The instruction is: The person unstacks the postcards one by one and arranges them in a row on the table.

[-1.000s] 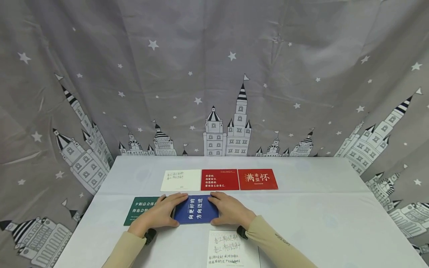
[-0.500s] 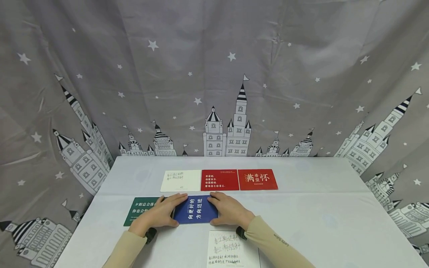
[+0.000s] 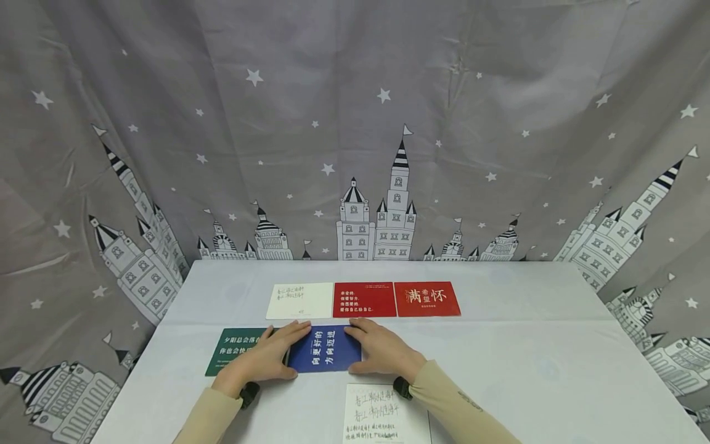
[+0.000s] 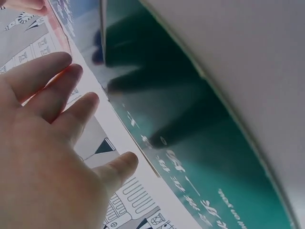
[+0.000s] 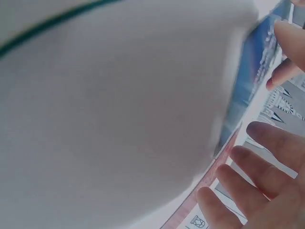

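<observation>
A blue card (image 3: pixel 327 349) with white lettering lies flat on the white table in front of me. My left hand (image 3: pixel 266 357) touches its left end, fingertips at the far corner and thumb at the near one. At the right end, my right hand (image 3: pixel 383 351) touches the far and near corners in the same way. Left of the blue card is a green card (image 3: pixel 230 353), partly hidden under my left hand. In the left wrist view the left hand's fingers (image 4: pixel 78 114) look extended and spread. The right wrist view shows the right hand's fingers (image 5: pixel 259 167) extended too.
Along the back lie a cream card (image 3: pixel 299 300) with handwriting and two red cards, one in the middle (image 3: pixel 364 300) and one on the right (image 3: pixel 427 299). A handwritten white card (image 3: pixel 368 416) lies near the front, partly under the right forearm. A grey castle-print curtain (image 3: pixel 355 123) stands behind.
</observation>
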Demonstrator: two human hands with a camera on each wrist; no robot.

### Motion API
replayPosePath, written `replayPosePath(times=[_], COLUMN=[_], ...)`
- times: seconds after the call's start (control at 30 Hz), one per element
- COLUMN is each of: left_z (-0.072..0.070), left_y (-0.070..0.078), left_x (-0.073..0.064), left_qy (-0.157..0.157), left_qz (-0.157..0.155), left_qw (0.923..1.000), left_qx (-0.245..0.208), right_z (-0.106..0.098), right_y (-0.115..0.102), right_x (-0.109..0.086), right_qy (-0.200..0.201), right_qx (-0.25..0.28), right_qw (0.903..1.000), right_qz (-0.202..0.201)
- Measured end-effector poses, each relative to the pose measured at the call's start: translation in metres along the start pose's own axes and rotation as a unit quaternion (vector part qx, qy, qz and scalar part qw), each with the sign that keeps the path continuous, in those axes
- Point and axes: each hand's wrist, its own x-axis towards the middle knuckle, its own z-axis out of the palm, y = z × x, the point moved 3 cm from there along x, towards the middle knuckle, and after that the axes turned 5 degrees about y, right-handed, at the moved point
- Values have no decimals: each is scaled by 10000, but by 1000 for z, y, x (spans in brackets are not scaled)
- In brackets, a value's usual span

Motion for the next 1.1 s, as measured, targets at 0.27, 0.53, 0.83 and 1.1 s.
replayPosePath(times=[0.27,0.53,0.83,1.1], left_z=[-1,5,10,15], left_y=[13,32,56,72], left_x=[-6,-10,-10,-11], left_qy=[205,73,5,-86], left_qz=[242,432,710,717], left_qw=[9993,9984,9973,9971], left_qx=[-182,-353,-208,-258], right_z=[-12,-19,-30,-35], right_y=[5,12,12,12], right_x=[-13,-34,-55,-71], right_qy=[144,298,364,453], right_qx=[381,571,647,711], right_qw=[9992,9979,9972,9964], right_qz=[11,-22,18,43])
